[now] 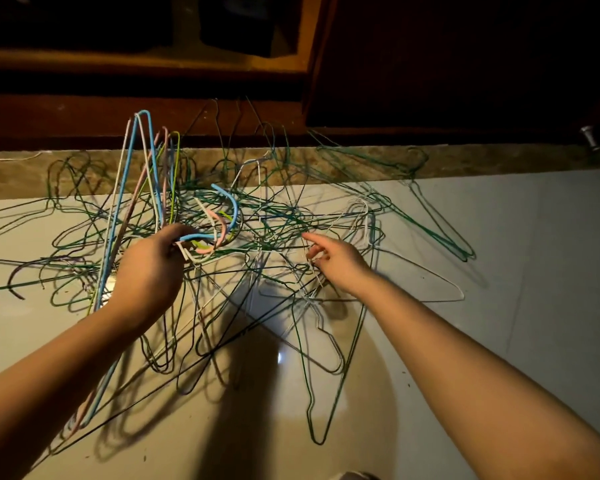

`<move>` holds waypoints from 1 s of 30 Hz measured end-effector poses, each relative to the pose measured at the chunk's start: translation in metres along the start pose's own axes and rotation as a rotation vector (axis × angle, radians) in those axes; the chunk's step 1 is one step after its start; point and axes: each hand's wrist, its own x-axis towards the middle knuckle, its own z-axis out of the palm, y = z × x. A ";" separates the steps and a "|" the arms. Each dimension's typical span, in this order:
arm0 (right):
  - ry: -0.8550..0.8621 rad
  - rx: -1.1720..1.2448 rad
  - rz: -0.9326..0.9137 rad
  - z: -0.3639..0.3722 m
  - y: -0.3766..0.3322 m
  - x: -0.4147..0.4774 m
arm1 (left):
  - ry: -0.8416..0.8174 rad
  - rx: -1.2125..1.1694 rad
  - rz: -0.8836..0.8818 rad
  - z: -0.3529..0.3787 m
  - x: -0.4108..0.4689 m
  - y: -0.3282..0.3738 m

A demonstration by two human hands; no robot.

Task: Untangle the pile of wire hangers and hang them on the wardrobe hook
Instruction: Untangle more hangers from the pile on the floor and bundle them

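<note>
L hand (153,268) grips a bundle of coloured hangers (196,236) by the necks, left of centre. R hand (333,258) is loose, reaching into the pile (281,216) on the floor (534,306), poss. touching a wire. Risk: lifting the bundle drags snagged wires w/ it.

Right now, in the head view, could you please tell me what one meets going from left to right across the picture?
Left hand, blue hanger hook in its grip, right hand, green hanger at the pile's right edge, metal knob.
</note>
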 end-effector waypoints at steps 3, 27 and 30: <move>0.054 -0.545 -0.066 -0.001 0.006 0.001 | 0.003 -0.017 -0.006 -0.002 0.000 0.000; 0.454 -0.490 -0.044 -0.022 -0.008 0.000 | 0.002 -0.068 -0.060 -0.009 -0.002 -0.006; 0.554 -0.385 0.122 -0.029 0.009 0.002 | -0.005 -0.048 -0.059 -0.009 -0.006 -0.003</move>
